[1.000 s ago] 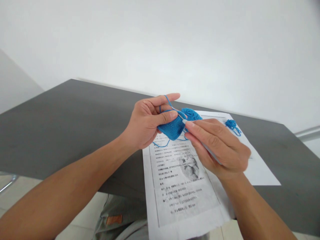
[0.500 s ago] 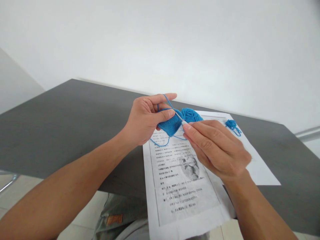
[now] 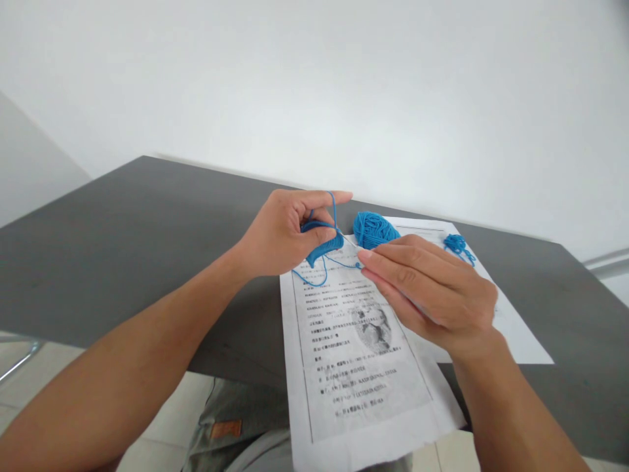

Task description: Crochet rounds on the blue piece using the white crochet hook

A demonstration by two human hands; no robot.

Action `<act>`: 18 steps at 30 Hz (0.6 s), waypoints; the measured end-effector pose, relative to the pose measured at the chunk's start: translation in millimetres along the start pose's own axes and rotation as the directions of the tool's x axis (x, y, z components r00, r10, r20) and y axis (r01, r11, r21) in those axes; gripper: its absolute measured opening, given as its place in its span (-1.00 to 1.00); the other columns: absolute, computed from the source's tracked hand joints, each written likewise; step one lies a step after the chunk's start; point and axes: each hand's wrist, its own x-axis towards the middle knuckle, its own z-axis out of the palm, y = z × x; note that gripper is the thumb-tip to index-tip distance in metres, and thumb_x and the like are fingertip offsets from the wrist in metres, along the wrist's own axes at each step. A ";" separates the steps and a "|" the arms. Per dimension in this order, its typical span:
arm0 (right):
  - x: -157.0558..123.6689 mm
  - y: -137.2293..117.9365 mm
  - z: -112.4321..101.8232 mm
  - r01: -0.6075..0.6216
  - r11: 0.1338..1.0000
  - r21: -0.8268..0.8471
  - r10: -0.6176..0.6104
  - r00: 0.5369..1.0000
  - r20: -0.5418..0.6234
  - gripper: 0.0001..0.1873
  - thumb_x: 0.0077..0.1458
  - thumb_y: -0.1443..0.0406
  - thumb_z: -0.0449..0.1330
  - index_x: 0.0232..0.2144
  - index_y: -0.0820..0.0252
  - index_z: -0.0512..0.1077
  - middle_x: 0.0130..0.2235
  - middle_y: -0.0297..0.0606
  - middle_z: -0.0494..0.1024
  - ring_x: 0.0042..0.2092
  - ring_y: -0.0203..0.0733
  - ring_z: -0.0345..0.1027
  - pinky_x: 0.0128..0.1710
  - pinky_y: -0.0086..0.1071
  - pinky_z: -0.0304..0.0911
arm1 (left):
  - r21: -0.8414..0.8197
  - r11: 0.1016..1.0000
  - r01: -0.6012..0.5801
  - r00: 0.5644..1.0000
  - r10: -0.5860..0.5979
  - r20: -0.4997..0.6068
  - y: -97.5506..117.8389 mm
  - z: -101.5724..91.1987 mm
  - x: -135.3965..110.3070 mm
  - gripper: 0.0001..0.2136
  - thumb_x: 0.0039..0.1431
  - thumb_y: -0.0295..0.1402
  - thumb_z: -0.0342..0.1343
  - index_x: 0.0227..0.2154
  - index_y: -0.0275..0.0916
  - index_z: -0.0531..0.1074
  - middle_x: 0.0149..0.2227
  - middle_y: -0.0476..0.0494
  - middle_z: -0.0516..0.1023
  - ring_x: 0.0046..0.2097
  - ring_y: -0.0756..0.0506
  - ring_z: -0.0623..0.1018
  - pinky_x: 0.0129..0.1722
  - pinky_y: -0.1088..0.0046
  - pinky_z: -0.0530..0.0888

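My left hand [image 3: 282,229] pinches a small blue crochet piece [image 3: 324,247] between thumb and fingers. Its index finger points out to the right, with a strand of blue yarn [image 3: 335,206] looped over it. In my right hand [image 3: 427,282] is a thin crochet hook [image 3: 349,241], whose tip meets the upper right edge of the crochet piece by the left thumb. Most of the hook's handle is hidden in the fingers. Loose yarn hangs under the piece. Just behind the hands lies a ball of blue yarn [image 3: 374,229].
A printed sheet [image 3: 363,393] with text and a dark picture lies under the hands and hangs over the table's front edge. Another white sheet [image 3: 521,341] is to its right, with a small blue yarn tangle [image 3: 456,245] on it. The dark table [image 3: 122,262] meets a white wall.
The crochet piece has tilted, showing less of its flat face, and moved slightly left, uncovering more of the yarn ball. My left index finger has shifted slightly down and right.
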 end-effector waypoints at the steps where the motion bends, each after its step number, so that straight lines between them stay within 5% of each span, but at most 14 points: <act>1: 1.1 0.1 -0.7 -0.029 0.999 0.038 0.030 0.999 -0.028 -0.57 0.19 0.56 0.35 0.10 0.30 0.59 -0.19 -0.04 0.73 -0.21 -0.03 0.63 -0.27 -0.14 0.60 | 0.013 1.000 -0.022 0.999 0.021 0.027 -0.5 -1.3 -0.3 -0.55 0.09 -0.52 0.27 0.08 -0.37 0.66 -0.42 -0.09 0.69 -0.44 -0.01 0.54 -0.41 0.47 0.48; 6: -1.4 -0.7 -2.2 -0.235 0.936 0.263 0.277 0.951 -0.139 -0.51 0.15 0.52 0.42 0.06 -0.03 0.68 -0.25 -0.25 0.78 -0.31 -0.08 0.66 -0.37 -0.20 0.58 | -0.016 0.997 -0.075 0.988 0.077 0.131 -2.3 -6.2 -1.7 -0.59 0.08 -0.54 0.32 0.04 -0.37 0.68 -0.41 -0.09 0.70 -0.43 -0.03 0.60 -0.43 0.51 0.50; 9: -6.5 -2.8 -0.3 -0.359 0.821 0.444 0.462 0.875 -0.146 -0.63 0.20 0.46 0.41 -0.02 -0.05 0.72 -0.32 -0.30 0.77 -0.42 -0.14 0.63 -0.47 -0.24 0.55 | -0.107 0.993 -0.055 0.984 0.073 0.165 -2.7 -6.8 -2.9 -0.57 0.11 -0.52 0.34 0.09 -0.35 0.67 -0.39 -0.12 0.72 -0.41 -0.06 0.65 -0.43 0.49 0.53; 13: -6.2 -4.1 7.5 -0.479 0.466 0.744 0.755 0.654 -0.052 -0.90 0.28 0.29 0.39 -0.21 0.05 0.75 -0.42 -0.31 0.74 -0.53 -0.21 0.58 -0.59 -0.33 0.53 | -0.212 0.977 -0.024 0.986 0.058 0.155 -3.2 -3.8 -4.7 -0.56 0.16 -0.45 0.38 0.13 -0.35 0.65 -0.35 -0.19 0.75 -0.37 -0.12 0.70 -0.43 0.44 0.58; 16: 0.8 -3.1 18.2 -0.421 0.145 0.895 0.852 0.513 0.104 -0.82 0.23 0.16 0.44 -0.32 0.15 0.73 -0.49 -0.33 0.69 -0.62 -0.29 0.47 -0.73 -0.46 0.39 | -0.262 0.964 -0.033 0.996 0.052 0.068 -3.6 3.0 -5.5 -0.54 0.14 -0.43 0.41 0.13 -0.34 0.65 -0.35 -0.20 0.74 -0.37 -0.13 0.70 -0.41 0.43 0.58; 18: 6.0 -3.8 27.5 -0.361 0.020 0.932 0.877 0.455 0.157 -0.78 0.18 0.12 0.47 -0.33 0.15 0.71 -0.51 -0.38 0.66 -0.61 -0.36 0.44 -0.71 -0.53 0.39 | -0.286 0.956 -0.060 0.998 0.062 -0.003 -3.4 9.1 -5.8 -0.52 0.12 -0.42 0.43 0.14 -0.35 0.65 -0.37 -0.15 0.72 -0.38 -0.10 0.68 -0.41 0.44 0.56</act>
